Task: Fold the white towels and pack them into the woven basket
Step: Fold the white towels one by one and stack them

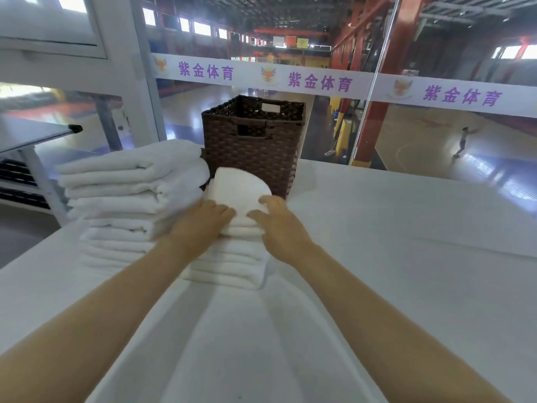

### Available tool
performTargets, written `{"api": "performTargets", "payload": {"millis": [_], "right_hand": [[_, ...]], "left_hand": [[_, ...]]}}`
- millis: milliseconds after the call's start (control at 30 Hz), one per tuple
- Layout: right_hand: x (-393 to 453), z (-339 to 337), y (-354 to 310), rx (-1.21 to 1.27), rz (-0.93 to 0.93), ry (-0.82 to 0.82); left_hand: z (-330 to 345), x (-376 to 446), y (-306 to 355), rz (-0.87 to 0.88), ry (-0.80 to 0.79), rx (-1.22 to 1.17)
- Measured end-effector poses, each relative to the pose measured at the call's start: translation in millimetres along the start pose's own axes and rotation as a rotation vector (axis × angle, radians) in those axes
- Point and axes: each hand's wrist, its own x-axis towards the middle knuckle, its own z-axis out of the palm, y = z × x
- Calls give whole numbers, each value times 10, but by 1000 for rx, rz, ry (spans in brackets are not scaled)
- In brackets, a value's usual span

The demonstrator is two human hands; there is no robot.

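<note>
**Both hands on the smaller towel stack**

A white banner [319,82] behind the glass repeats "紫金体育" in purple beside an orange winged emblem. The left hand [200,225] and right hand [279,225] rest with loosely spread fingers on the top folded towel [238,189] of a short stack [229,263]; whether the thumbs pinch it is hidden. That towel's long axis runs away from the hands toward the woven basket [252,146], just beyond the fingertips. The basket's inside is out of sight. A taller towel pile [128,196] sits beside the left hand on the white table [406,257].
</note>
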Motion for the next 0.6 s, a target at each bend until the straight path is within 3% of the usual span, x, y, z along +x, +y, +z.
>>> {"api": "performTargets", "payload": {"millis": [67, 333, 467, 600], "right_hand": [[-230, 275, 14, 132, 122, -193], [-443, 267, 113, 251, 109, -112], [-528, 280, 120, 291, 78, -159], [-464, 73, 272, 495, 133, -203]], "left_hand": [[228, -266, 99, -37, -67, -29], [306, -384, 144, -215, -105, -188], [200, -360, 160, -272, -357, -212], [5, -241, 89, -260, -378, -279]]}}
